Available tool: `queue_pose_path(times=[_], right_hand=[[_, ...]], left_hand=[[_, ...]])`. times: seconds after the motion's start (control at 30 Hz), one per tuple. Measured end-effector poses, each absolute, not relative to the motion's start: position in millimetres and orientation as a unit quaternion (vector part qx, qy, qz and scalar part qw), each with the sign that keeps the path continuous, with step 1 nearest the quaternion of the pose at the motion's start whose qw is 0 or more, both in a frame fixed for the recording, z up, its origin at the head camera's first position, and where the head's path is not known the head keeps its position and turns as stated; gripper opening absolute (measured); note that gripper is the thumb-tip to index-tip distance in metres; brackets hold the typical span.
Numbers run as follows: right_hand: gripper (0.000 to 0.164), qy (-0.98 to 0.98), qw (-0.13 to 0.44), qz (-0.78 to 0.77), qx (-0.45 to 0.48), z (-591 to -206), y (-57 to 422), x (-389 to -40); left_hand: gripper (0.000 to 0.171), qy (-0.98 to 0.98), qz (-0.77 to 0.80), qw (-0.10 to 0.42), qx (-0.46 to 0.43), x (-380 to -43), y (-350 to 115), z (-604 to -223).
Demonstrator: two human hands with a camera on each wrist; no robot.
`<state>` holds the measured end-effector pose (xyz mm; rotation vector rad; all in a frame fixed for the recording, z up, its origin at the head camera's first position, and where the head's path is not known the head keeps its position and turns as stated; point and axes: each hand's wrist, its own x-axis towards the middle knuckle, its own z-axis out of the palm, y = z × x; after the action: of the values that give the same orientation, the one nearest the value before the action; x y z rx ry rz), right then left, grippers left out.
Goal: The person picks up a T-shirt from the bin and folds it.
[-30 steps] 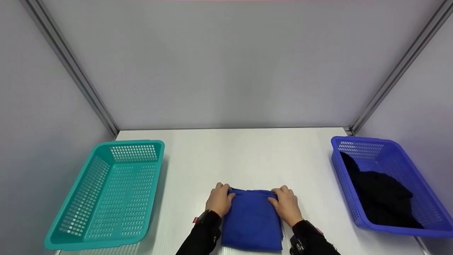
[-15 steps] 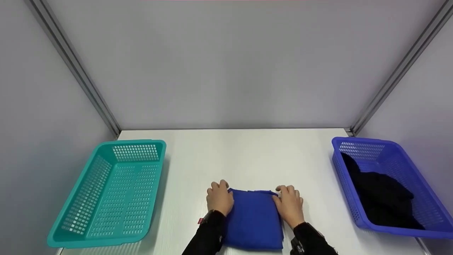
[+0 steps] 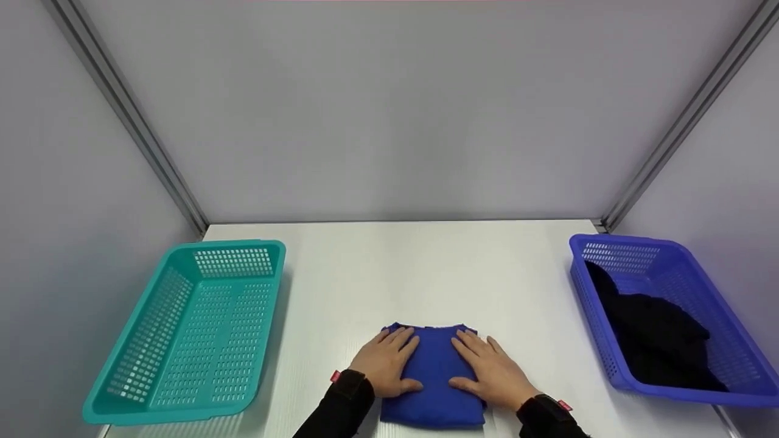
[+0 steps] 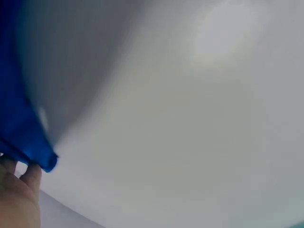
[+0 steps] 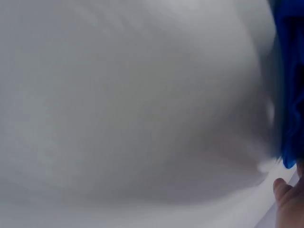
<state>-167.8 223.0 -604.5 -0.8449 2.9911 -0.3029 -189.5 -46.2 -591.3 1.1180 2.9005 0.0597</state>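
Note:
A folded blue cloth (image 3: 434, 406) lies as a neat rectangle on the white table, near its front. My left hand (image 3: 386, 362) rests on its left side, fingers straight and pointing to the far edge, thumb spread inward. Mirroring it, my right hand (image 3: 490, 371) lies on the right side with spread, straight fingers. The bare middle of the cloth shows between the two thumbs. At the left border of the left wrist view, a corner of the blue cloth (image 4: 26, 128) shows by the fingertips. In the right wrist view, the layered cloth edge (image 5: 290, 109) appears at the far right.
A teal perforated basket (image 3: 260, 347) stands on the left with nothing inside. On the right is a blue-purple basket (image 3: 724, 310) holding black fabric (image 3: 660, 340). Grey panels (image 3: 401, 109) enclose the white table (image 3: 426, 267) at the back and sides.
Both hands have moved from the far corners of the blue cloth inward onto its top, their fingers going from bent to straight. The cloth and both baskets stay in place.

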Motion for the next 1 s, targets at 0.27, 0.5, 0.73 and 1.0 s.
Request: queue_pose_path(times=[0.27, 0.5, 0.73, 1.0], right_hand=[[0.082, 0.957, 0.008, -0.092, -0.275, -602.1, 240.3, -162.0], [0.084, 0.935, 0.01, -0.095, -0.342, -602.8, 238.8, -135.7], [0.087, 0.933, -0.014, -0.086, -0.348, -617.1, 248.5, -121.9], [0.045, 0.868, -0.1, -0.114, -0.473, -616.7, 248.6, -111.4]], left_hand=[[0.088, 0.923, 0.003, -0.003, 0.385, -180.7, -67.2, -588.4], [0.088, 0.893, -0.026, -0.023, 0.448, -165.4, -80.9, -596.3], [0.089, 0.901, 0.003, -0.004, 0.433, -153.6, -88.1, -608.8], [0.049, 0.83, 0.022, -0.136, 0.54, -144.1, -90.4, -611.0]])
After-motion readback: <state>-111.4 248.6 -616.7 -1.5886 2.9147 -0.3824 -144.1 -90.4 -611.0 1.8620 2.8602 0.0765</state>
